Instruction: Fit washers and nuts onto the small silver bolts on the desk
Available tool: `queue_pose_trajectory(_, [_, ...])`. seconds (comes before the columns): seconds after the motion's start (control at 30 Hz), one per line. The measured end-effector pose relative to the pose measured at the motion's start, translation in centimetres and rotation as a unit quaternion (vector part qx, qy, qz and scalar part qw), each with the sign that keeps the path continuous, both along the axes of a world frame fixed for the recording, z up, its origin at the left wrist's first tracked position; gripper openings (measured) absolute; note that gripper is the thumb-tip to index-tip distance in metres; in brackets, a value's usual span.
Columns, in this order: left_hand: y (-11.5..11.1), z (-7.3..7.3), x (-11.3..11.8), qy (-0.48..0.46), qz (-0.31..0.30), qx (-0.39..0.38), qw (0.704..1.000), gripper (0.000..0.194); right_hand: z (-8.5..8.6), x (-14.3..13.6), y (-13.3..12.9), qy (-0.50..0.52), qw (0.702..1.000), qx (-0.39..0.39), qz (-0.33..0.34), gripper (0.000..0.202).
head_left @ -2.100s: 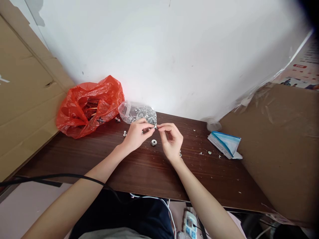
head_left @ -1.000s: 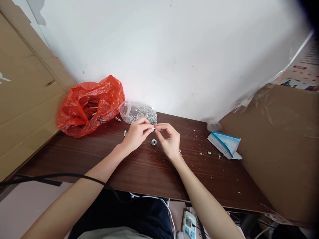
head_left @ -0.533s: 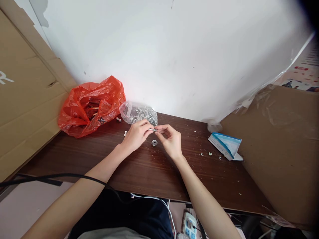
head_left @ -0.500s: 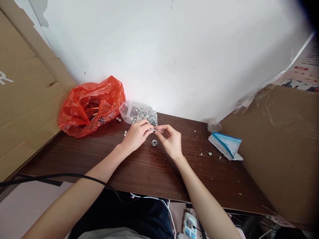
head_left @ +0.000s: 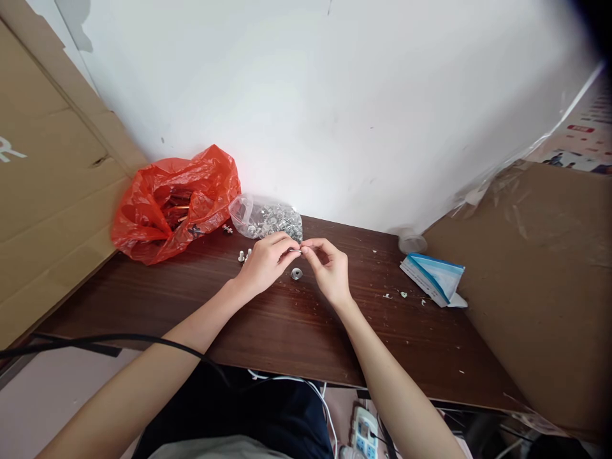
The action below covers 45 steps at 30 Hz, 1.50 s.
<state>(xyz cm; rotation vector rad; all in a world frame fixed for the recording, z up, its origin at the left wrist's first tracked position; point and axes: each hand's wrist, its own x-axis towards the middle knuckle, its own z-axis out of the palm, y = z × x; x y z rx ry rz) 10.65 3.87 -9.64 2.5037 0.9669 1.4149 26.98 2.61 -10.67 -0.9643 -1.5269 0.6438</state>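
Note:
Over the brown table, my left hand [head_left: 268, 260] pinches a small, thin metal piece [head_left: 295, 250], its shape mostly hidden by the fingers. My right hand [head_left: 329, 268] meets it fingertip to fingertip, closed on the other end of the same piece. Just below the fingers a round metal disc [head_left: 296, 274] with a dark centre lies on the table. Small silver screws [head_left: 241, 256] stand beside my left hand, partly covered by it. Behind the hands rests a clear bag [head_left: 272, 220] filled with small metal parts.
A red plastic bag [head_left: 176, 204] sits at the back left by a cardboard panel [head_left: 52, 172]. At the right are a clear round container [head_left: 412, 242], a blue-and-white packet [head_left: 433, 278] and small scraps [head_left: 404, 295]. A black cable [head_left: 119, 336] crosses my left forearm.
My left hand has shifted slightly right, toward my right fingertips, and more of the screws beside it shows. Less of the metal piece is visible between the fingers.

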Motion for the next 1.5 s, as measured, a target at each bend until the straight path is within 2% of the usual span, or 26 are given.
queue_pose_trajectory(0.2, [-0.21,0.16,0.16,-0.008,0.014,-0.008,1.000,0.005,-0.03,-0.48,0.10,0.106,0.992,-0.057,0.037,0.018])
queue_pose_trajectory(0.33, [0.12,0.19,0.03,-0.035,0.013,-0.031,0.999,0.004,-0.18,-0.61,0.38,0.183,0.976,-0.089,0.079,0.029])
queue_pose_trajectory(0.43, [0.24,0.23,0.03,-0.049,0.010,-0.034,0.998,0.004,-0.31,-0.56,0.60,0.203,0.970,-0.106,0.083,0.026])
queue_pose_trajectory(0.7, [0.02,0.25,0.02,-0.035,0.000,-0.038,0.999,0.005,-0.13,-0.22,0.29,0.119,0.988,-0.086,0.046,0.023])
queue_pose_trajectory(1.0, [-0.01,0.12,0.06,-0.036,0.001,-0.019,0.999,0.006,0.11,0.18,0.35,0.133,0.978,-0.130,0.095,0.029])
queue_pose_trajectory(1.27, [-0.02,0.13,0.05,-0.019,-0.002,0.008,1.000,0.008,0.15,0.25,0.36,0.100,0.982,-0.131,0.095,0.029])
queue_pose_trajectory(1.5, [-0.09,0.03,0.19,0.003,-0.008,0.025,1.000,0.009,-0.34,-0.20,0.09,-0.008,0.997,-0.070,0.029,0.035])
